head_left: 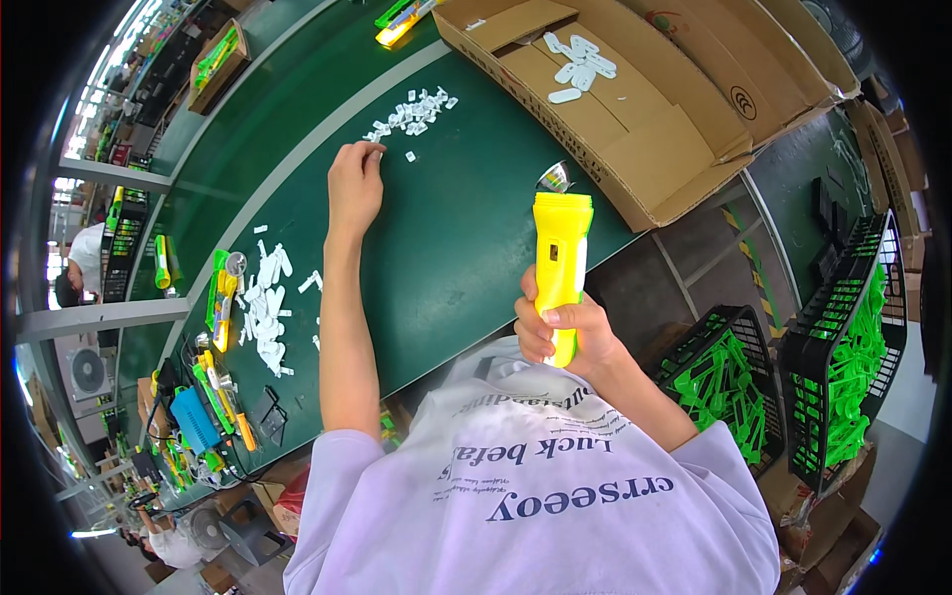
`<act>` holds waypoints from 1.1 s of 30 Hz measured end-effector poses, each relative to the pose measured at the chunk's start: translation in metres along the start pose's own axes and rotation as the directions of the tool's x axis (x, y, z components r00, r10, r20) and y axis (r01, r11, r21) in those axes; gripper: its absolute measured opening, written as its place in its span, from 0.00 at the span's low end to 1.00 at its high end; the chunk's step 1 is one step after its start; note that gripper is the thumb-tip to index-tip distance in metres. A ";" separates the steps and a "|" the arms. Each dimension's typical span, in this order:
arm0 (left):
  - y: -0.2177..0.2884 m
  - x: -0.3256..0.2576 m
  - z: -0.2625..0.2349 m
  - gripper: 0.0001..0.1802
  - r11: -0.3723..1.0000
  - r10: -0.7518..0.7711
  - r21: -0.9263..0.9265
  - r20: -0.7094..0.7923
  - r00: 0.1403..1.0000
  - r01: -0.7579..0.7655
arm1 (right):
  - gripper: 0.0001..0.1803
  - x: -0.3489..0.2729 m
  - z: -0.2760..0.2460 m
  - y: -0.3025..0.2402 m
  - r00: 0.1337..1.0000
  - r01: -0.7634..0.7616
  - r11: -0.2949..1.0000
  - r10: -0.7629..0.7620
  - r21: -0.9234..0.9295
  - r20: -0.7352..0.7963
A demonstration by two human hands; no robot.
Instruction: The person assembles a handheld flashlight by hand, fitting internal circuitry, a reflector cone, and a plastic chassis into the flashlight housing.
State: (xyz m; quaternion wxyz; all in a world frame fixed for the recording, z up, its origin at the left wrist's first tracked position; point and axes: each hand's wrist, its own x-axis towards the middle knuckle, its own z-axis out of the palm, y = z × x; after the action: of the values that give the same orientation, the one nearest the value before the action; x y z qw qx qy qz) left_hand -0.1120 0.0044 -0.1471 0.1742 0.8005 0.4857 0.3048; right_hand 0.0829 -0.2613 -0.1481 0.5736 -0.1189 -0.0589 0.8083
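Note:
My right hand [578, 335] is wrapped round the lower part of a yellow flashlight body [563, 248], held upright over the table's edge. A shiny reflector cup [554, 178] shows just past its wide open end; whether it touches the body I cannot tell. My left arm stretches across the green table, and my left hand [355, 193] is at the near end of a pile of small white plastic pieces [415, 112]. Its fingers are drawn together, and the fingertips are partly hidden, so anything between them cannot be made out. One loose white piece [411, 157] lies beside the pile.
A large open cardboard box [635, 149] holding flat white strips [580, 67] stands at the far right. Longer white parts [266, 307] are spread on the left, beside yellow-green flashlights [224, 302]. Black crates [793, 397] of green parts stand at right. A blue device [194, 419] sits lower left.

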 end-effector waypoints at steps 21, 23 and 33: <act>0.105 -0.112 -0.005 0.13 0.420 -0.031 -0.812 0.434 0.900 0.406 | 0.18 0.012 0.007 0.010 0.997 -0.071 0.997 0.070 -0.037 -0.022; 0.112 -0.119 0.000 0.12 0.388 0.001 -0.839 0.414 0.910 0.381 | 0.19 0.013 0.007 0.010 0.997 -0.075 0.996 0.074 -0.045 -0.024; 0.129 -0.121 -0.004 0.07 0.566 0.146 -0.824 0.124 0.982 0.020 | 0.20 0.009 0.012 0.014 0.998 -0.058 0.995 0.057 -0.078 -0.015</act>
State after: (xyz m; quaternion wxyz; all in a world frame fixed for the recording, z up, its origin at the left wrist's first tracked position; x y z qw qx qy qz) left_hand -0.0690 -0.1630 -0.1083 0.5578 0.6682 0.2419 0.4288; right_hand 0.0642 -0.2573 -0.1403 0.5455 -0.1478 -0.0836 0.8207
